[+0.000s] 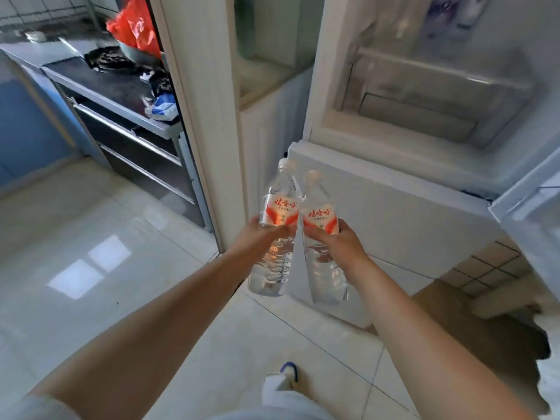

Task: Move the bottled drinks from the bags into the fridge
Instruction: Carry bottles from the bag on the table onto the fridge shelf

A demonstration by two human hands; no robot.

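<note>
Two clear water bottles, the left bottle (277, 225) and the right bottle (322, 234), were held upright side by side above the floor (91, 253). The left hand (262, 237) grasped one, the right hand (341, 242) the other. The fridge (409, 140) stood open just beyond them.

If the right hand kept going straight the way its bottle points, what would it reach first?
Probably the fridge's white lower front, just beyond the right hand and its bottle; the open compartment sits higher. Depth is hard to judge from this one view.
</note>
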